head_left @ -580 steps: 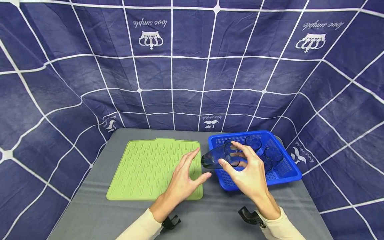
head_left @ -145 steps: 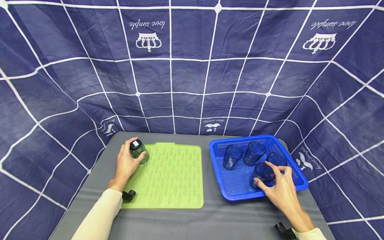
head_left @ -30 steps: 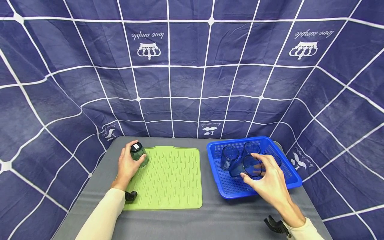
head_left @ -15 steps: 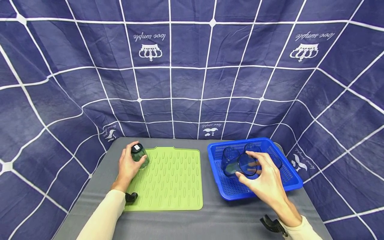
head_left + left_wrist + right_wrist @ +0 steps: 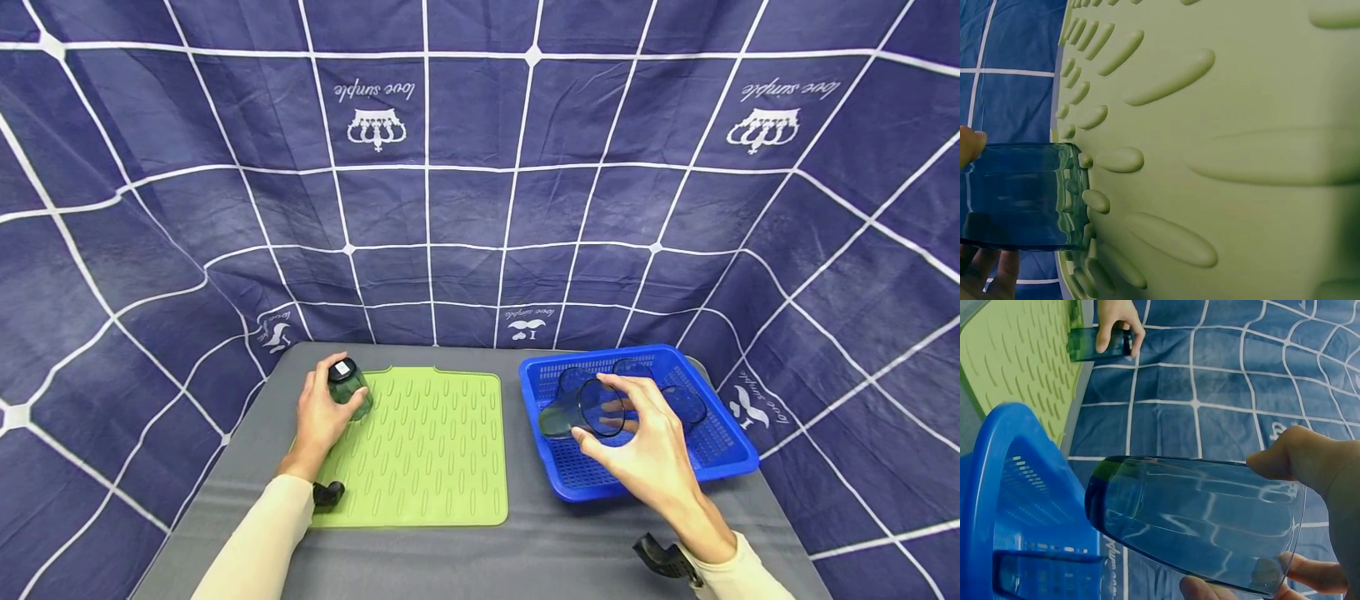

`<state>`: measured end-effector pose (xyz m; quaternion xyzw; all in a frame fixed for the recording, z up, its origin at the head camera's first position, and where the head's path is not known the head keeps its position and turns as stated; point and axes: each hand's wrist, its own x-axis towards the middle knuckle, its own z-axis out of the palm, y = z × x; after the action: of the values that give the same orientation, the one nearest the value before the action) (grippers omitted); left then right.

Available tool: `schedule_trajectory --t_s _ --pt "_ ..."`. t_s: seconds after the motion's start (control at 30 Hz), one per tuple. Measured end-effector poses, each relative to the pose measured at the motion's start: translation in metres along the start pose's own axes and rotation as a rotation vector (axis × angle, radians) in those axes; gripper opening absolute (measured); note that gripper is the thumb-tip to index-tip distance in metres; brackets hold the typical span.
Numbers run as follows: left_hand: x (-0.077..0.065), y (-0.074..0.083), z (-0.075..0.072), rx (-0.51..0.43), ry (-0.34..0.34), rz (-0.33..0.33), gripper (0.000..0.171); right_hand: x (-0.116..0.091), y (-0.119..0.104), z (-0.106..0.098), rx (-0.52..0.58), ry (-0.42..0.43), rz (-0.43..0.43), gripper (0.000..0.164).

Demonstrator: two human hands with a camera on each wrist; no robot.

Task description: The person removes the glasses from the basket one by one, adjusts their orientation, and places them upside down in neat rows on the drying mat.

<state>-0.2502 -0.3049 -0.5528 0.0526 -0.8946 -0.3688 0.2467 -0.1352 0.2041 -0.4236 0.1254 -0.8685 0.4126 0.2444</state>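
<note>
At the back left corner of the green ridged mat [image 5: 427,450], my left hand [image 5: 318,417] grips a dark tinted drinking glass [image 5: 358,398]. That glass is upside down, base with a white sticker on top, its mouth against the mat in the left wrist view. My right hand [image 5: 648,446] grips a second tinted glass [image 5: 1197,519] near its mouth, thumb on one side and fingers on the other. This glass is tilted above the blue basket [image 5: 555,358], base pointing left toward the mat. Three more glasses, one of them a glass [image 5: 686,404] at the right, stand in the basket.
A grey cloth [image 5: 480,567] covers the table under mat and basket. Blue curtain [image 5: 472,208] with white lines encloses the back and sides. The basket's raised rim lies between the right-hand glass and the mat, and a gap of grey cloth separates mat from basket.
Over the last second my right hand has moved left, lifting its glass and tipping the base leftward. Seconds earlier that glass stood upright in the basket. My left hand stays on its glass.
</note>
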Motion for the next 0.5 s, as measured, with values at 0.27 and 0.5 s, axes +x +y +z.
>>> schedule_trajectory --t_s 0.27,0.5 --pt "0.0 0.0 0.002 0.005 -0.012 -0.001 0.083 0.001 -0.004 0.009 0.039 -0.013 -0.01 0.08" --pt "-0.001 0.005 -0.003 0.015 -0.009 0.019 0.081 0.004 -0.007 0.017 0.077 -0.03 -0.017 0.079"
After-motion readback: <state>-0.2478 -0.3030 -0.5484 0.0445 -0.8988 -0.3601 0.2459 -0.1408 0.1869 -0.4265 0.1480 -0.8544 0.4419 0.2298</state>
